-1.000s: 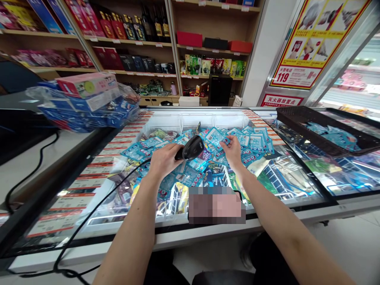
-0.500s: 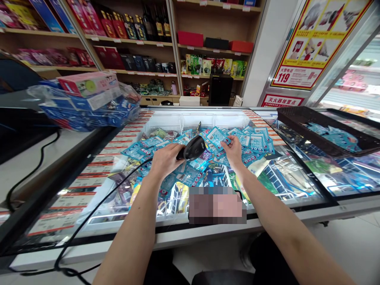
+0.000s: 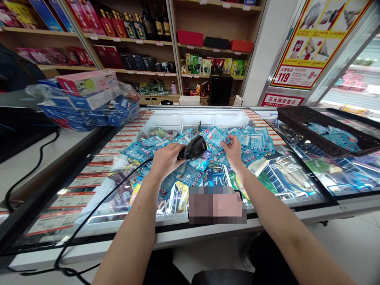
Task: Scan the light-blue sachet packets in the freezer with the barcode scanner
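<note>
My left hand (image 3: pixel 168 160) is wrapped round the handle of a black barcode scanner (image 3: pixel 194 148), its head tilted to the right. A black cable runs from the handle down to the left. Between the thumb and fingers of my right hand (image 3: pixel 232 150) is the edge of a flat blue packet (image 3: pixel 217 136), held up just to the right of the scanner head. Beneath and around both hands, many similar blue packets (image 3: pixel 257 142) lie spread over the glass top of a freezer (image 3: pixel 101 219).
At the right stands a dark brown basket (image 3: pixel 314 138) with blue packets inside. Plastic-wrapped blue packs with a pink box (image 3: pixel 87 83) sit at the left. A blurred-out object (image 3: pixel 218 206) lies at the near edge. Stocked shelves (image 3: pixel 130 39) line the back.
Almost nothing differs. The scanner has shifted very slightly to the right, and the held packet stays beside it.
</note>
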### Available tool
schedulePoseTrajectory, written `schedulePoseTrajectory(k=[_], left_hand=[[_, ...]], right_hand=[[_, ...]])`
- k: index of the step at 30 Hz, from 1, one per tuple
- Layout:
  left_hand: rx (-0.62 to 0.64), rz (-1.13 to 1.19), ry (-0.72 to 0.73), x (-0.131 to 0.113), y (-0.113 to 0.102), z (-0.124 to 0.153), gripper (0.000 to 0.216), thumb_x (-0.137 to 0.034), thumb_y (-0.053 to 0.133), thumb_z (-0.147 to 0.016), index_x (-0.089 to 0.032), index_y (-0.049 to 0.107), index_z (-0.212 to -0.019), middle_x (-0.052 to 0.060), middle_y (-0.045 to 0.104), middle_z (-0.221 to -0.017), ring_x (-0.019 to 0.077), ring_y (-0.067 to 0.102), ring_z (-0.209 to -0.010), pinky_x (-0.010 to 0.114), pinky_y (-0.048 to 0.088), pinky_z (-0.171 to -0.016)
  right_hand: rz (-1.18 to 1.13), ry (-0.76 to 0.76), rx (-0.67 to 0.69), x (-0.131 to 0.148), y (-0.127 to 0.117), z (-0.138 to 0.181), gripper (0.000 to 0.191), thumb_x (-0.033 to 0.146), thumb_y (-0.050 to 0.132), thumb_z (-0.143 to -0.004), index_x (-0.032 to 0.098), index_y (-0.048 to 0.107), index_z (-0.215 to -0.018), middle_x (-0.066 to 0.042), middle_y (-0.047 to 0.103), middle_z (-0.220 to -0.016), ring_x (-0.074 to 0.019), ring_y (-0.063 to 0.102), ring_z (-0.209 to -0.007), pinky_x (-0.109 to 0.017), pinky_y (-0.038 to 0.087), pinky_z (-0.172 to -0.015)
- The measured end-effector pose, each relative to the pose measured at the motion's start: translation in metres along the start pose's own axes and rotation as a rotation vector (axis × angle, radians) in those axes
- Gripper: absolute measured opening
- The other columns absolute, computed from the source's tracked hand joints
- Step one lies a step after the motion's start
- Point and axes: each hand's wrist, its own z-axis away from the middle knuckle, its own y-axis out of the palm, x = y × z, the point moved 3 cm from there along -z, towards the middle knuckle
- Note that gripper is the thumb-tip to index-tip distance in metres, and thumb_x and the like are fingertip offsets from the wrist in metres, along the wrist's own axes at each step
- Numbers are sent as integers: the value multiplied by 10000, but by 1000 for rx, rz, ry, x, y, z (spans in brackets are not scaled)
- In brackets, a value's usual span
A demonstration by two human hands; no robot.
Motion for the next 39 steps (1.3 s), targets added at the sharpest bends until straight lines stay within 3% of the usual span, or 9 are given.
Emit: schedulePoseTrajectory(k=[11, 19, 23, 28, 31, 35, 36, 39], left_hand=[[-48, -18, -1, 2, 3, 0, 344, -306, 569, -793, -233, 569, -1129, 62, 662, -1049, 239, 604, -999, 305, 436, -713], [-103, -112, -57, 8, 5, 1, 304, -336, 556, -815, -230, 578, -1099, 64, 661, -977, 252, 605, -959, 313, 413, -681], [-109, -116, -57, 8, 6, 1, 313, -330, 571, -800, -239, 579, -1099, 61, 660, -987, 259, 603, -958, 319, 411, -675], [-97, -92, -66, 8, 6, 1, 320, -319, 561, -804, -237, 576, -1113, 67, 658, -981, 258, 597, -981, 319, 418, -691], [-90, -98, -70, 9, 5, 1, 321, -327, 562, -805, -236, 575, -1112, 67, 658, -994, 258, 597, -983, 319, 422, -692], [-76, -108, -74, 9, 6, 0, 329, -333, 565, -801, -235, 574, -1115, 70, 658, -1004, 261, 596, -995, 321, 427, -694], [-74, -110, -76, 10, 6, 0, 329, -333, 563, -802, -236, 573, -1117, 69, 658, -1003, 261, 597, -995, 323, 427, -694], [-69, -124, -71, 10, 6, 0, 325, -338, 556, -807, -240, 571, -1117, 64, 658, -998, 261, 599, -989, 325, 428, -690]], right_hand=[[-82, -28, -44, 8, -5, -1, 387, 376, 631, -752, 202, 463, -1054, -4, 577, -858, -145, 566, -725, -298, 485, -678], [384, -236, -155, 21, -36, -8, 322, 296, 483, -853, 199, 523, -1157, -85, 584, -1115, -207, 547, -965, -372, 444, -869], [482, -224, -152, 15, -37, -10, 340, 242, 461, -852, 179, 543, -1175, -110, 557, -1127, -223, 527, -1046, -386, 432, -920], [712, -306, -171, 23, -35, -6, 363, 289, 468, -887, 165, 566, -1213, -148, 458, -1310, -264, 419, -1219, -426, 354, -1032], [836, -387, -40, 32, -27, 1, 414, 410, 433, -923, 203, 558, -1260, -108, 448, -1380, -279, 365, -1284, -472, 275, -1092], [942, -571, 446, 38, -3, 19, 528, 618, 386, -892, 317, 528, -1301, -20, 407, -1462, -299, 276, -1372, -583, 78, -1140], [965, -577, 516, 37, 1, 23, 547, 642, 360, -888, 335, 513, -1314, -15, 408, -1465, -305, 258, -1384, -612, 46, -1131], [1013, -543, 600, 33, 6, 27, 574, 657, 287, -900, 361, 450, -1363, -16, 413, -1466, -303, 242, -1400, -650, 38, -1111]])
